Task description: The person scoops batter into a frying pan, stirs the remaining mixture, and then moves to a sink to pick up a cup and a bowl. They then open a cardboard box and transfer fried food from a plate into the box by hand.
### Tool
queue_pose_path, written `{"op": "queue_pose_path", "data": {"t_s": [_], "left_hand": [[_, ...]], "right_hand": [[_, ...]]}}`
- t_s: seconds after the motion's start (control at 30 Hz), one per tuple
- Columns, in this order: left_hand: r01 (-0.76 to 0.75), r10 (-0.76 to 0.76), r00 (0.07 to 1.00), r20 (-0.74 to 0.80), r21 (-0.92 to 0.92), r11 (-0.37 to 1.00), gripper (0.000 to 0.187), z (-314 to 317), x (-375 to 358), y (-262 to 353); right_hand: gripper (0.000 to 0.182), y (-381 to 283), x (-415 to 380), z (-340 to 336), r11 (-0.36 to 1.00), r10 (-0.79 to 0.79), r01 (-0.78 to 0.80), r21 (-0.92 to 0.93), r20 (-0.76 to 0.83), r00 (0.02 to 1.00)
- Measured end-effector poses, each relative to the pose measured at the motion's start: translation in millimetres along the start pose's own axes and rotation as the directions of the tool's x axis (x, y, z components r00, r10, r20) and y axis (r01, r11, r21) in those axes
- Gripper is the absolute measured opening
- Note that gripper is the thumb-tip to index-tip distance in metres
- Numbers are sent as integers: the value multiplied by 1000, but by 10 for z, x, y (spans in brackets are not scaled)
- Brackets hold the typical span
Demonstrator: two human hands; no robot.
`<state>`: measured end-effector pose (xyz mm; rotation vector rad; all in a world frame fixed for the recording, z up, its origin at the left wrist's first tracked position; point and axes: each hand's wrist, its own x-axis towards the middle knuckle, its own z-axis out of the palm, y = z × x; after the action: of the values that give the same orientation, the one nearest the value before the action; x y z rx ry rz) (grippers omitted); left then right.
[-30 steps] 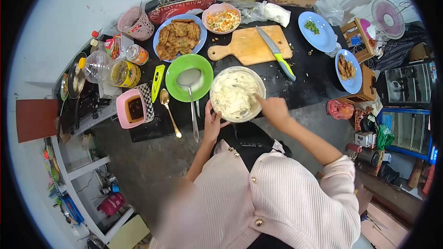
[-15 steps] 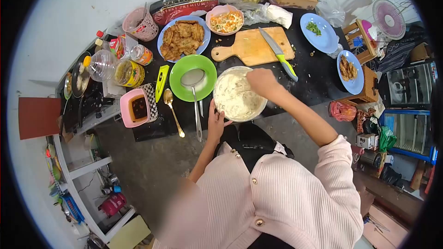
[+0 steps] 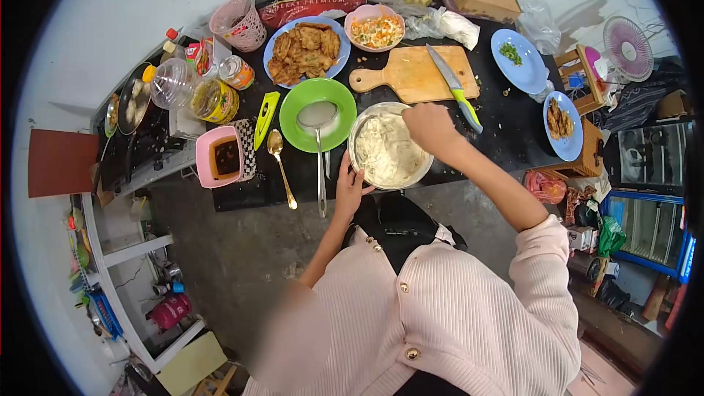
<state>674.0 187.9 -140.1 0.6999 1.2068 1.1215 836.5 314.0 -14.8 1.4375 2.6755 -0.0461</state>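
A metal mixing bowl of pale, thick batter sits at the counter's front edge. My left hand holds its lower left side, thumb and fingers against the wall. Over the upper right rim, my right hand is closed in a fist; whatever it grips is hidden by the fingers and the batter. Just left of the mixing bowl stands a green bowl with a metal sieve resting in it, its handle pointing toward me. A wooden cutting board lies behind, with a green-handled knife across its right end.
Leftward are a gold spoon, a yellow-green tool and a pink container of dark liquid. Behind stand a plate of fried pieces and a bowl of shredded vegetables. Blue plates are at right.
My right fist has shifted slightly at the bowl's rim, and the batter's surface looks different. The whole view has shifted a little; my left hand keeps its hold on the bowl.
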Motion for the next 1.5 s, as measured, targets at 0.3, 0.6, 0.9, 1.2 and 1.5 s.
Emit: {"op": "queue_pose_path", "data": {"t_s": [0.3,0.6,0.9,1.2,1.5], "left_hand": [[36,-35,999,18,-75,997,57,-28,-9,17],[30,-29,999,41,-40,999,57,-20,38,-22],[69,-69,998,-1,-21,997,52,28,52,80],[43,-43,999,-20,-31,999,51,50,35,111],[74,-75,997,-16,-60,995,49,84,32,178]], "right_hand": [[35,-157,-473,-14,902,-428,431,23,173,887],[18,163,175,108,882,-430,401,-249,-71,900],[9,278,-85,-285,921,-169,302,-244,447,878],[7,144,83,-173,889,-234,317,-329,268,935],[26,539,376,461,975,-152,-115,189,951,271]]}}
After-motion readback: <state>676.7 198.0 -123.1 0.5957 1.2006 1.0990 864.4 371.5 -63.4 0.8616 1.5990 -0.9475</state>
